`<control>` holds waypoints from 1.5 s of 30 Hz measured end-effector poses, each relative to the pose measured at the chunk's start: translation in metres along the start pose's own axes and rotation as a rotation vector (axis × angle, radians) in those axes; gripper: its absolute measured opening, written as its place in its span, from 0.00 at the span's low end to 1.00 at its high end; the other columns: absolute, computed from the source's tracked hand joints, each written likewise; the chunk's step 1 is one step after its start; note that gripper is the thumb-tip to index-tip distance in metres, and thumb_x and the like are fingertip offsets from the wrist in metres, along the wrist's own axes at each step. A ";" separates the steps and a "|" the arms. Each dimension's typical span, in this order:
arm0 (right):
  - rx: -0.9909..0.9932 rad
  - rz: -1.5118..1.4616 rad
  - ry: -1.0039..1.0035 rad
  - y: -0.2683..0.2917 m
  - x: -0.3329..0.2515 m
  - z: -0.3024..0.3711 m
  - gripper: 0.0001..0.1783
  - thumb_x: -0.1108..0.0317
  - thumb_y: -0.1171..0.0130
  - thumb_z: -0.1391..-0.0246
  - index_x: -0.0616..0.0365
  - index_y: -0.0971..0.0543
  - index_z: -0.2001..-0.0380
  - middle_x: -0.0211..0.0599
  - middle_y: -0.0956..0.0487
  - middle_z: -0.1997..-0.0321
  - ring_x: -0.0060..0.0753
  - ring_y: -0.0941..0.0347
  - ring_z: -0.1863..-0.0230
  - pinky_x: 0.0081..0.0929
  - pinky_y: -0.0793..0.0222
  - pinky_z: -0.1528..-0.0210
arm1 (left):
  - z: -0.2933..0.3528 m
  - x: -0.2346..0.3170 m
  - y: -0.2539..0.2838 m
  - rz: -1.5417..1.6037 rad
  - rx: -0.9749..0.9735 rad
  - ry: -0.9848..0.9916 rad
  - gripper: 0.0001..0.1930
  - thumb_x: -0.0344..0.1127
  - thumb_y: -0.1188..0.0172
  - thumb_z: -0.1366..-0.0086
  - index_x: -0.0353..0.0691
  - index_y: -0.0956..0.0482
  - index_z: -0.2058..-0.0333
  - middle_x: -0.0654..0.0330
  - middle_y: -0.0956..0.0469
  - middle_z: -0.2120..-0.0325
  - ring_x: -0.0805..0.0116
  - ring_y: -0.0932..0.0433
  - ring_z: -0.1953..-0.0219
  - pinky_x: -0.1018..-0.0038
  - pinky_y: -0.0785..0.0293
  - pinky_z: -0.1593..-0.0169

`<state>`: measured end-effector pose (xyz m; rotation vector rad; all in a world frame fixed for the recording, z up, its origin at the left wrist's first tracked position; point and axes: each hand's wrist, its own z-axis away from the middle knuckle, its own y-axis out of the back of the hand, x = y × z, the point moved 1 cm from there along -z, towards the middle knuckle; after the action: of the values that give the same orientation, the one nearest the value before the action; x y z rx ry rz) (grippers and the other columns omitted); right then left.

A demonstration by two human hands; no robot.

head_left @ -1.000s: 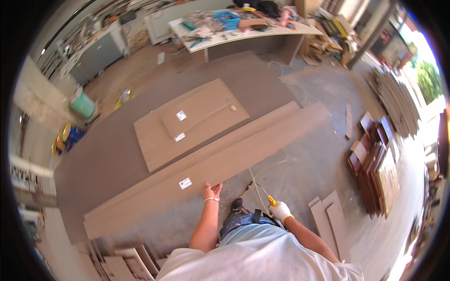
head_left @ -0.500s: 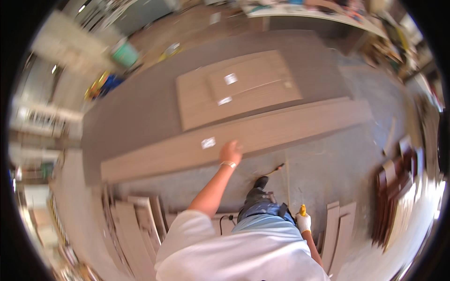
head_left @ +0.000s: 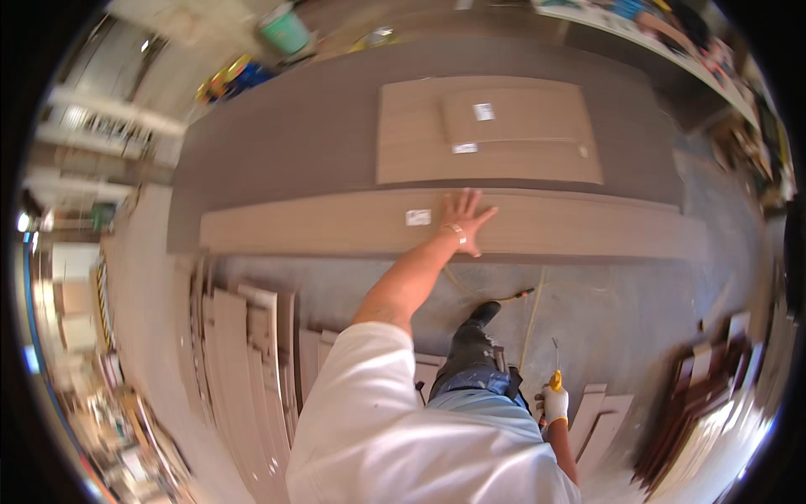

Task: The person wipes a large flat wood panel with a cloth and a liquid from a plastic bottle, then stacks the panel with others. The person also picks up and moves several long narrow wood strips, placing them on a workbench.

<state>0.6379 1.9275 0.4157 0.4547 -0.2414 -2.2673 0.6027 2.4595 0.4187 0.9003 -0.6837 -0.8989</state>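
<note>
My left hand (head_left: 467, 223) is bare, with a band at the wrist. Its fingers are spread over a long brown board (head_left: 579, 222), just right of a white label (head_left: 417, 217); whether the palm presses on it I cannot tell. Low on the right, my right hand (head_left: 555, 405) wears a white glove and is closed round a thin-shafted tool with a yellow handle (head_left: 556, 380). The tool's metal shaft points away from me. Behind the long board, a smaller panel (head_left: 508, 126) rests on a wider one (head_left: 411, 160), both on a large dark brown sheet (head_left: 277, 143).
Narrow boards (head_left: 235, 344) stand in a group at the left, and dark red-brown pieces (head_left: 693, 412) are stacked at the right. A hose (head_left: 504, 297) lies on the grey floor near my foot. Beyond the sheet are a green bucket (head_left: 285, 32) and a cluttered bench (head_left: 646, 38).
My left hand has gone from blurred and curled near the board's front edge to spread fingers farther over it. The view has turned; the tool's shaft now shows beyond my right hand.
</note>
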 end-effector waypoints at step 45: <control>0.410 -1.266 -0.570 -0.037 0.535 0.105 0.25 0.49 0.38 0.52 0.56 0.17 0.56 0.54 0.17 0.54 0.55 0.21 0.50 0.43 0.28 0.46 | 0.171 0.796 -0.405 -0.768 -0.623 -0.974 0.24 0.38 0.35 0.45 0.38 0.19 0.48 0.46 0.21 0.47 0.49 0.24 0.42 0.61 0.29 0.38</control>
<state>0.2392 1.5570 0.3688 0.1185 -0.9223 -3.5893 0.6892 1.5705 0.2473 0.0690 -0.7893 -2.1579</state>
